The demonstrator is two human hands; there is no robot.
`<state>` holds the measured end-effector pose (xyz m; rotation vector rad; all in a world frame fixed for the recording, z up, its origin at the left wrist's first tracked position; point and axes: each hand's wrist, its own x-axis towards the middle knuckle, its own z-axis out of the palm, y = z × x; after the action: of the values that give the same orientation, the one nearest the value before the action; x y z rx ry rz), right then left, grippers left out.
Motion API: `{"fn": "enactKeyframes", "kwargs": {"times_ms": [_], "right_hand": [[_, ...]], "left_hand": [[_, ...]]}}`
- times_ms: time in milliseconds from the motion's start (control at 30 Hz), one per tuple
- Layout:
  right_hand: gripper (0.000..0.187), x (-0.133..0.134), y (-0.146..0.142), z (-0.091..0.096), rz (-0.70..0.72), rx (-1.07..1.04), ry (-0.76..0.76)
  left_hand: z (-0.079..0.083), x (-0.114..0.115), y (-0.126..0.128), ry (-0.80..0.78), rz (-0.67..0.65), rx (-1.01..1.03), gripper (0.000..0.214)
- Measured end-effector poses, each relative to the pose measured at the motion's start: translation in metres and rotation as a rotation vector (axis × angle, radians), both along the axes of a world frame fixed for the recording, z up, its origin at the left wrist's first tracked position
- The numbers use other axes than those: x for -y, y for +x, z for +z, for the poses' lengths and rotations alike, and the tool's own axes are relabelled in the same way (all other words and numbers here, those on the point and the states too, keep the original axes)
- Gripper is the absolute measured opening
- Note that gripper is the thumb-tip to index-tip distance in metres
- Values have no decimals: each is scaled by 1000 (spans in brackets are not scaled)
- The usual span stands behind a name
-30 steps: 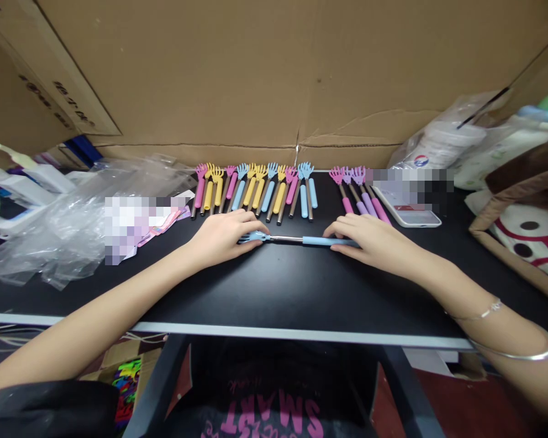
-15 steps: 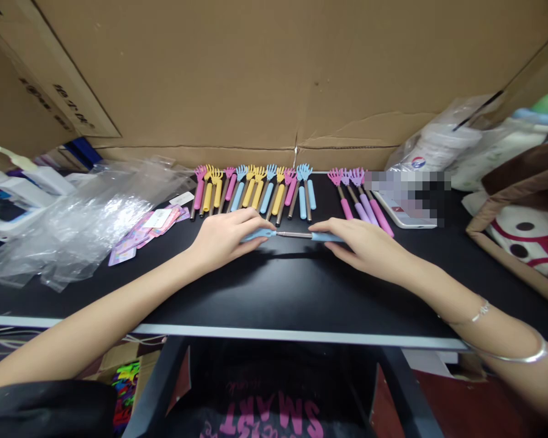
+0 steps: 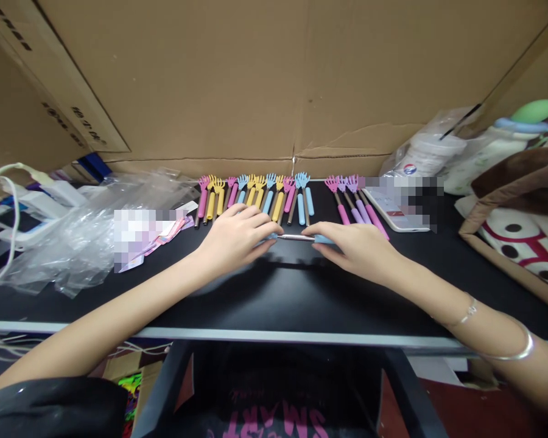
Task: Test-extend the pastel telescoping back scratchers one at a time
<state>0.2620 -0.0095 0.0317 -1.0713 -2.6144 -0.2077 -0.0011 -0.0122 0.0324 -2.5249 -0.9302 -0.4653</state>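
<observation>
Blue scratcher (image 3: 296,238) spans palm-down left hand (image 3: 238,236) and right hand (image 3: 357,248), both pinching it.

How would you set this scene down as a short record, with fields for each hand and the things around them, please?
Left hand: gripping one end of a blue back scratcher, that end mostly hidden
Right hand: gripping its other blue end
Between the hands: bare metal rod
Behind: row of pink, yellow and blue back scratchers
Right group: pink and purple back scratchers, beside a phone
Left side: clear plastic bags, pink cards
Surface: black table
</observation>
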Motion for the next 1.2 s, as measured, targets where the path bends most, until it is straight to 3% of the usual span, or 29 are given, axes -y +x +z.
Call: {"fn": "enactKeyframes", "kwargs": {"times_ms": [267, 400, 633, 833, 967, 1200], "right_hand": [[30, -13, -6, 16, -27, 96, 154], [40, -25, -8, 14, -29, 165, 228], [46, -34, -1, 10, -45, 252, 310], [50, -36, 52, 18, -170, 254, 289], [42, -39, 107, 20, -379, 295, 277], [27, -35, 171, 18, -567, 242, 94]], "left_hand": [[13, -13, 18, 121, 9, 28, 25], [8, -23, 22, 191, 34, 13, 31], [3, -27, 12, 179, 63, -67, 38], [14, -30, -33, 158, 152, -80, 40], [18, -36, -80, 200, 224, -143, 39], [17, -31, -134, 217, 312, -145, 35]]}}
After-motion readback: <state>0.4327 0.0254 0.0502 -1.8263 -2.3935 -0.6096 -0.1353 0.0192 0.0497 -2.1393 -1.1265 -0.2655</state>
